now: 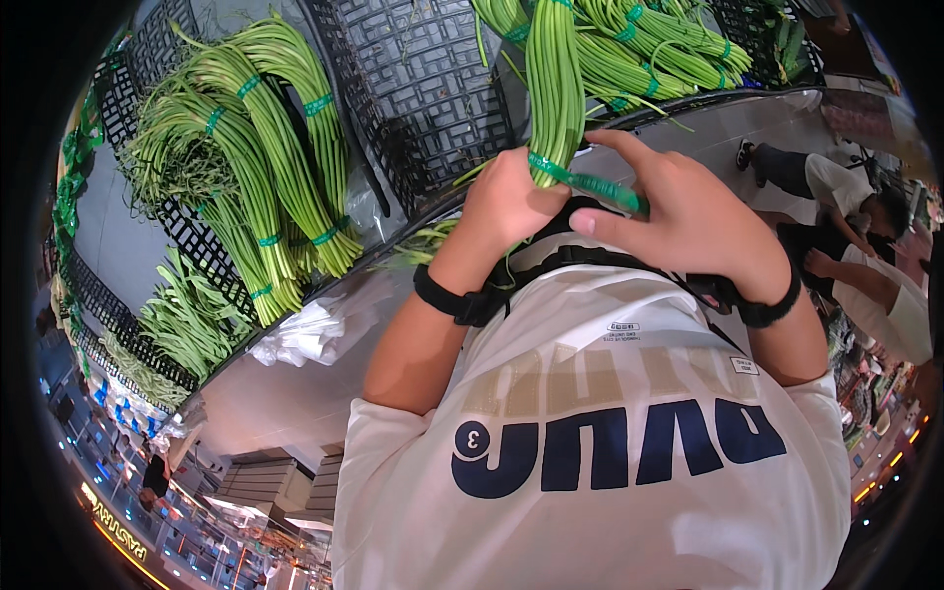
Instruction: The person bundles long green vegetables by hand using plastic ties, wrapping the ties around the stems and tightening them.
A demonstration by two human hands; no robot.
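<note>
A bunch of long green garlic scapes (557, 74) stands upright in front of my chest, its cut ends towards me. My left hand (513, 202) is closed around its lower end, just beside a green printed band. From that band a strip of green tape (608, 189) sticks out to the right, slightly blurred. Around the strip's end my right hand (688, 211) is open, thumb and index finger spread wide apart; its other fingers are hidden. Whether the hand touches the strip I cannot tell.
Banded garlic scapes (261, 147) lie in the crate at left, with loose green bean pods (197, 315) nearer. A black crate (423, 79) stands at centre, and more bunches (644, 59) lie at far right. White plastic bags (305, 329) hang at the stand's edge. People (846, 187) are on the right.
</note>
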